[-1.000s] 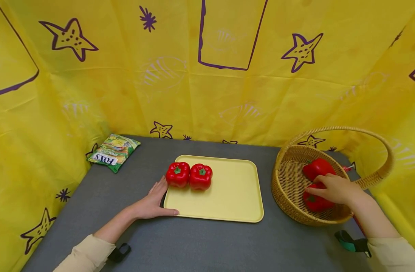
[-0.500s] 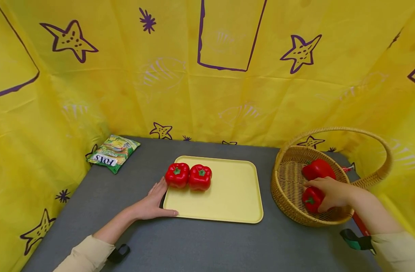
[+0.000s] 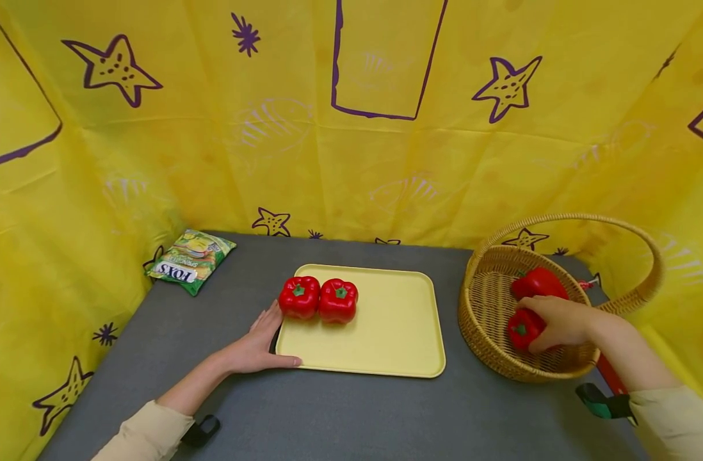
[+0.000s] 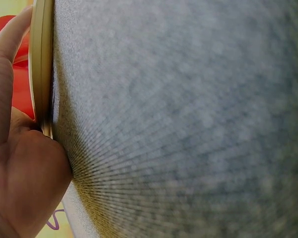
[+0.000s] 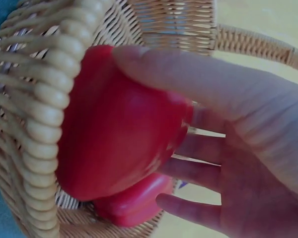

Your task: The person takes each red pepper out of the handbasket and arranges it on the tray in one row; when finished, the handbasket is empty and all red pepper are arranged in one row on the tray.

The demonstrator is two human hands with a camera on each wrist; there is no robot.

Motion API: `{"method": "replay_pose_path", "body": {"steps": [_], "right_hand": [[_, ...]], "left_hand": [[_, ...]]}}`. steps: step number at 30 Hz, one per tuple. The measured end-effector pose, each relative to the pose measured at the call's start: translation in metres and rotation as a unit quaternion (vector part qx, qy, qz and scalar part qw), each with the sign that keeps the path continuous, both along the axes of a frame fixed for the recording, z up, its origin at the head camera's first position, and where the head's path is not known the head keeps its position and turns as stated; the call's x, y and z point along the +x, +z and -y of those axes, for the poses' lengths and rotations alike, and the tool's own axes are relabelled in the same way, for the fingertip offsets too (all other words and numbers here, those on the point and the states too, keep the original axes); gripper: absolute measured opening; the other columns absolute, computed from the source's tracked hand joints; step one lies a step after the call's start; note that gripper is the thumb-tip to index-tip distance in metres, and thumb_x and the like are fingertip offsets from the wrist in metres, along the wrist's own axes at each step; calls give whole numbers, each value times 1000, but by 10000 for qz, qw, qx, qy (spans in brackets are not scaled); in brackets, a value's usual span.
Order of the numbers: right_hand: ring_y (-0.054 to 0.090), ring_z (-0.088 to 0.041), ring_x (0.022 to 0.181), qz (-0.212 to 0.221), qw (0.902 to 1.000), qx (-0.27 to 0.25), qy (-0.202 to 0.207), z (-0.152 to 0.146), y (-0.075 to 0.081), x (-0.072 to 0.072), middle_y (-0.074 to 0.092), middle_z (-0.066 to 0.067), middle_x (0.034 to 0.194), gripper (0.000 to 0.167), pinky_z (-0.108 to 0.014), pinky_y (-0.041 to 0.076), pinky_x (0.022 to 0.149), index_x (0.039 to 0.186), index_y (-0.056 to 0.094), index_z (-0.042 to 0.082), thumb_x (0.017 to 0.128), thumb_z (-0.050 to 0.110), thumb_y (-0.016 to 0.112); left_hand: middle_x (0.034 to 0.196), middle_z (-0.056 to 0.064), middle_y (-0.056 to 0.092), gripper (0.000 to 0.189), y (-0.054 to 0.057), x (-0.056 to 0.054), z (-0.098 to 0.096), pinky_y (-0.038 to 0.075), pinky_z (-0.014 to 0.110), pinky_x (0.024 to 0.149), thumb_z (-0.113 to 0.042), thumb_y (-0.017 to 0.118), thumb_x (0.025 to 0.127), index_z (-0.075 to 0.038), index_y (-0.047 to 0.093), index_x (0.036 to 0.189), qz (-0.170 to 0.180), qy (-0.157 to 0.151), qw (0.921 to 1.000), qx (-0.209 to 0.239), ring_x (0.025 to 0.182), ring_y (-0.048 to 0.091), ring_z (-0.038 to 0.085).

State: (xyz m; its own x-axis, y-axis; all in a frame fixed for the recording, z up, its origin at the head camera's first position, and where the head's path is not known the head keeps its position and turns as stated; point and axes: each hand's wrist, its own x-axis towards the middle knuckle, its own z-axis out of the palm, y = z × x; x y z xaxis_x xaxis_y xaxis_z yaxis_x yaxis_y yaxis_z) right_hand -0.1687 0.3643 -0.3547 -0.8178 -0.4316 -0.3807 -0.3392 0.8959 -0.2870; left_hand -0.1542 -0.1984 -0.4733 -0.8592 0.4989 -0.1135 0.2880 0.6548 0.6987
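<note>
My left hand (image 3: 259,342) rests at the near left corner of a pale yellow tray (image 3: 394,326), fingers spread along the left edge and thumb along the front rim. Two red bell peppers, a left one (image 3: 299,298) and a right one (image 3: 338,301), stand side by side on the tray's left half, green stems up. Inside the wicker basket (image 3: 484,342) on the right, my right hand (image 3: 561,323) grips a red bell pepper (image 5: 124,134), thumb on one side and fingers round the other. Another red pepper (image 3: 540,285) lies behind it in the basket.
A green FOX'S packet (image 3: 191,261) lies at the back left of the grey table (image 3: 328,416). The basket's tall handle (image 3: 576,218) arches over its right side. Yellow patterned cloth (image 3: 305,160) closes off the back and sides.
My right hand has closed round the nearer pepper in the basket and turned it, shifting it slightly left. The left hand and the peppers on the tray have stayed in place.
</note>
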Motion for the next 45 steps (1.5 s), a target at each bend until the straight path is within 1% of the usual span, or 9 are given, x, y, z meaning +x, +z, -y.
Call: {"method": "replay_pose_path", "body": {"steps": [6, 10, 16, 23, 27, 33, 36, 41, 45], "right_hand": [[56, -36, 104, -271, 9994, -201, -73, 6, 8, 4, 60, -15, 115, 73, -48, 52, 77, 125, 53, -1, 74, 42, 82], [59, -29, 101, -718, 9969, -278, -166, 10, 11, 8, 62, -9, 113, 75, -47, 52, 80, 125, 54, 0, 76, 52, 78], [60, -17, 79, -1310, 9865, -613, -769, 14, 8, 17, 64, -5, 99, 73, -34, 50, 64, 125, 54, 2, 78, 54, 76], [62, -45, 93, -1798, 9663, -1034, -1525, 18, -1, 27, 60, -32, 116, 76, -54, 52, 72, 131, 49, -3, 82, 49, 75], [57, -50, 100, -1798, 9528, -1311, -2063, 23, -10, 34, 56, -34, 123, 77, -59, 48, 74, 138, 44, 1, 85, 49, 73], [51, -51, 108, -1860, 9227, -1899, -2791, 37, -20, 44, 51, -32, 130, 78, -61, 44, 78, 145, 39, 9, 86, 48, 71], [52, -47, 110, -1944, 9071, -2195, -3019, 46, -21, 48, 50, -30, 133, 78, -52, 47, 77, 146, 38, 10, 86, 45, 73], [56, -41, 109, -2156, 8890, -2549, -3135, 55, -21, 52, 53, -26, 131, 75, -17, 46, 68, 146, 38, 11, 86, 39, 75], [58, -14, 102, -2330, 8781, -2741, -3153, 59, -19, 54, 55, -23, 129, 74, -8, 44, 65, 146, 39, 13, 85, 36, 76]], "left_hand": [[162, 16, 3, 117, 1, 1, 2, 0, 60, 113, -54, 74, 78, -4, 3, 156, -26, 25, 10000, 6, 147, -7, 37], [162, 16, 3, 117, 3, 1, 1, -1, 61, 113, -53, 75, 79, -4, 2, 156, -36, 10, 10000, 11, 147, -7, 37], [162, 18, 3, 116, 3, 0, 0, -1, 62, 112, -52, 75, 80, -3, 2, 156, -70, -58, 10000, 20, 146, -7, 39], [162, 18, 3, 116, 3, 0, 0, -1, 62, 112, -51, 75, 79, -3, 3, 156, -52, -49, 10000, 36, 146, -7, 39], [162, 18, 2, 116, 3, 0, 0, -1, 62, 113, -51, 75, 79, -3, 2, 156, -58, -53, 10000, 27, 146, -7, 39], [162, 18, 2, 117, 2, 1, 0, -1, 62, 112, -52, 75, 79, -3, 2, 156, -61, -50, 9999, 65, 146, -7, 39], [162, 18, 2, 117, 2, 1, 1, 0, 62, 113, -52, 75, 79, -3, 1, 156, -75, -50, 9999, 48, 147, -7, 39], [162, 18, 2, 117, 2, 2, 1, -1, 62, 112, -52, 75, 80, -4, 1, 156, -96, -49, 9999, 114, 146, -7, 40], [162, 17, 2, 116, 0, 1, 1, 0, 62, 112, -51, 75, 80, -5, 1, 156, -182, -92, 9996, 173, 146, -7, 40]]}}
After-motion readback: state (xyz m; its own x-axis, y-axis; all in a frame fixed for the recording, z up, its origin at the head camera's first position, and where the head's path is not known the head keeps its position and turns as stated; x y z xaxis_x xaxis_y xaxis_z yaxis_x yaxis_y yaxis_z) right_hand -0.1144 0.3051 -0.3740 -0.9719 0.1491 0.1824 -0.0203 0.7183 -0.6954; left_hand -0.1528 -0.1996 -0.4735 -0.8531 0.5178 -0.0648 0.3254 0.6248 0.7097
